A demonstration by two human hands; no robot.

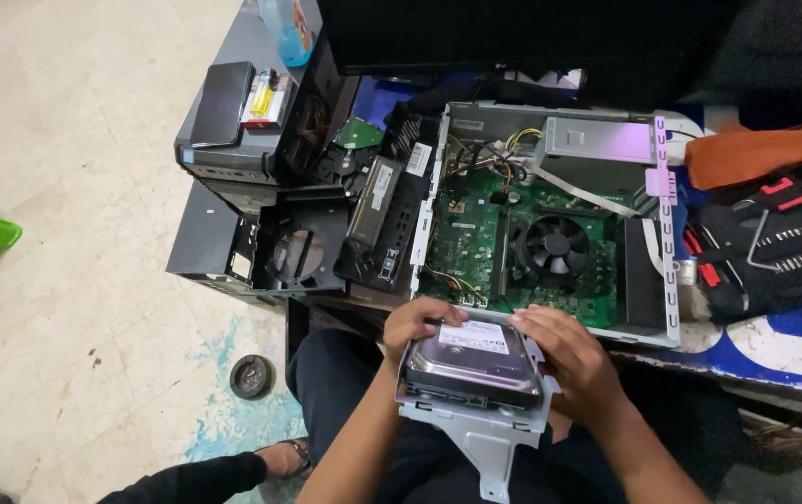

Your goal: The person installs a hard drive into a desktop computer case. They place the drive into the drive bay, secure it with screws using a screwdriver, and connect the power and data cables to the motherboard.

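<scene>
Fingers of my left hand (417, 322) curl over the far left corner of the hard drive (474, 362), thumb hidden beneath, so that hand is closed on it. My right hand (564, 357) wraps the opposite side, fingers bent over the top right edge and pressing toward the label. Both grips are snug rather than wide, and I judge I hold it this way to keep the drive seated level in its metal bracket (476, 425), which sticks out below toward 6 o'clock over my lap.

Drive and bracket sit at the lower middle of my view, just off the near edge of the open computer case (550, 224), which lies flat at 12 o'clock from my hands with its green board (466, 233) and black cooling fan (555, 247) facing up. That flat position leaves the inside easy to reach.

At 10 o'clock lie another stripped black case (280, 247) and loose parts, with a dark phone (222, 103) resting on a grey box (233, 159) beyond. At 2 o'clock a tool kit (774, 243) with red-handled pieces lies spread open on the table (774, 341), near my right hand. At 8 o'clock a small black round cap (251, 376) rests on the floor (74, 261).
</scene>
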